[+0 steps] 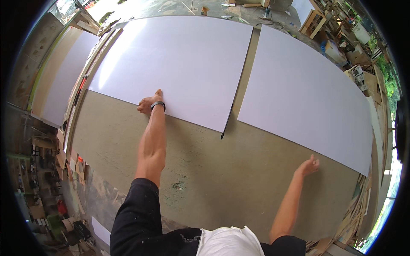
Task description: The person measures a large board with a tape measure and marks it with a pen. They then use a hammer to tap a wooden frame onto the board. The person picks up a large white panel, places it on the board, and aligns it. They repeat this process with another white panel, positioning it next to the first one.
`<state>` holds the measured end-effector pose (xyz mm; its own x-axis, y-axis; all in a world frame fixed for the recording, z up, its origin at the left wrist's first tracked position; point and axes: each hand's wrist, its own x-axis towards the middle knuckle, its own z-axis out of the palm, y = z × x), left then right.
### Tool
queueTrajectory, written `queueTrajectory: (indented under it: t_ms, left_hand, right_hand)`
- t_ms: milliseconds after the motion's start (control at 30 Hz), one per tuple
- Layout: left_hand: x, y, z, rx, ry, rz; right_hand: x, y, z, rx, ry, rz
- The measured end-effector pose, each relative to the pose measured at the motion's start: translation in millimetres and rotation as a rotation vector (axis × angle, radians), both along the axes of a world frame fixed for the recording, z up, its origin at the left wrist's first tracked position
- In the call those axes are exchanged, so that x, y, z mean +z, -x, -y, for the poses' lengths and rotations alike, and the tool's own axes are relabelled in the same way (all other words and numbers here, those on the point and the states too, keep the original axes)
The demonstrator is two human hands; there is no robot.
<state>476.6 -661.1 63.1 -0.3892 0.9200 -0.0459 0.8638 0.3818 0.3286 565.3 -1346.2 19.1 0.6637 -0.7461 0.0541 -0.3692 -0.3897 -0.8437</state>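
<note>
Two large white panels lie side by side on a wide tan work surface (205,166), a narrow gap between them. My left hand (149,103) is at the near edge of the left panel (179,64), thumb on its top face and fingers curled at the edge. The wrist wears a dark band (158,103). Just short of the near edge of the right panel (307,94), my right hand (308,165) hovers with its fingers loosely curled; nothing shows in them. A thin black strip-like thing (222,135) pokes out at the left panel's near right corner; its kind is unclear.
Beyond the surface's left end stands another pale panel (70,77). A red and black tool (80,89) rests along the left rail. Wood offcuts (346,213) crowd the right end. Timber frames and boxes (341,51) are piled at the far right, with cluttered shelves (38,183) at the left.
</note>
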Motion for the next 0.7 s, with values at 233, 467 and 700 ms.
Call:
queueTrajectory:
  t_ms: [233, 467, 700]
  left_hand:
    - [8.1, 23.6, -29.1, 0.016, 0.152, -0.034]
    - [-30.2, 9.5, -85.8, 0.043, 0.194, -0.002]
    - [-6.4, -63.9, -73.8, -0.147, 0.049, -0.086]
  right_hand:
    - [39.4, 170.2, -122.2, 0.608, 0.646, -0.086]
    - [47.1, 179.0, -143.5, 0.615, 0.68, -0.128]
    - [39.4, 178.2, -131.2, 0.609, 0.718, -0.137]
